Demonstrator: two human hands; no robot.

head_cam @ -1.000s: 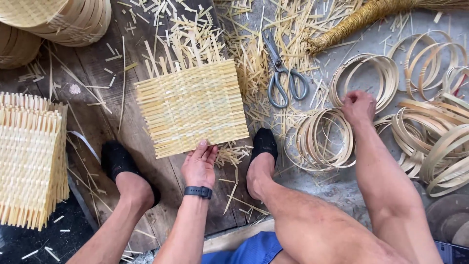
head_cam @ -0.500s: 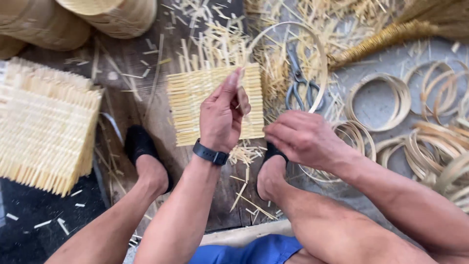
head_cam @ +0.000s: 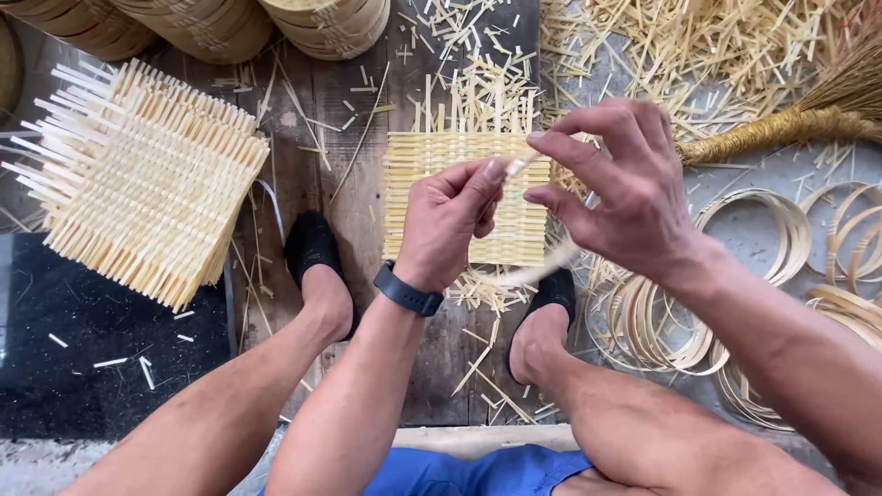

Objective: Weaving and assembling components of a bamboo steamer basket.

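- The left hand [head_cam: 450, 220] and right hand [head_cam: 620, 188] are raised together over a woven bamboo mat [head_cam: 464, 197], and they hide much of its middle and right edge.
- Both hands pinch a thin pale bamboo strip [head_cam: 542, 266]; the left thumb and forefinger are clamped on its upper end, and the right fingers [head_cam: 560, 147] close on the same end from the other side. The strip curves down and left beneath the right hand, blurred, so its lower end is hard to trace.
- A dark wristband [head_cam: 406, 290] circles the left wrist.
- The mat lies flat on dark wooden floor planks [head_cam: 358, 184], between two feet in black slippers [head_cam: 312, 248]; loose strip ends stick out of its top edge like a fringe.
- To the left lies a stack of similar woven mats [head_cam: 138, 179], tilted, with bristling ends on every side; its far left corner is cut off by the frame.
- Round woven baskets [head_cam: 211, 28] stand along the top edge, only their lower walls in view.
- Coiled bamboo hoops [head_cam: 753, 230] lie on grey concrete at the right, partly hidden by the right forearm and cut off at the frame edge.
- A straw broom [head_cam: 799, 124] reaches in from the upper right, its handle out of view.
- Short bamboo offcuts [head_cam: 698, 46] litter the floor thickly above and right of the mat; the planks between the mat and the stack carry only scattered slivers.
- A black mat [head_cam: 101, 358] covers the lower left corner.
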